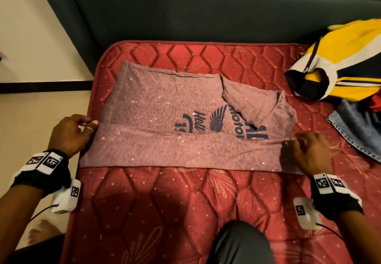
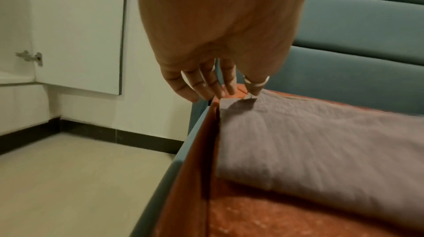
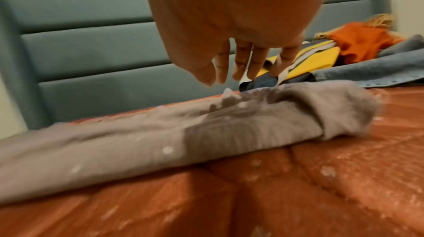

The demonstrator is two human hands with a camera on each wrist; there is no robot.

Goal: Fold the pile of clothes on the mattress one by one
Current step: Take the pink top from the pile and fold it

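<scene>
- A mauve T-shirt point(image 1: 165, 106) with dark blue print lies spread across a red quilted mattress point(image 1: 185, 201), its near long edge folded over into a flat band.
- The left hand point(image 1: 72, 133) sits at the shirt's left end; in the left wrist view its thumb, wearing a ring, presses on the fabric corner while the fingers point(image 2: 206, 84) hang straight and slightly apart, just off the cloth.
- The right hand point(image 1: 305, 154) is at the shirt's right end, fingers point(image 3: 241, 66) relaxed and apart, holding nothing.
- A pile of clothes point(image 1: 340, 61) waits at the mattress's far right: a yellow, white and navy garment over blue denim point(image 1: 354, 127).
- A teal padded headboard point(image 1: 185, 16) stands behind.
</scene>
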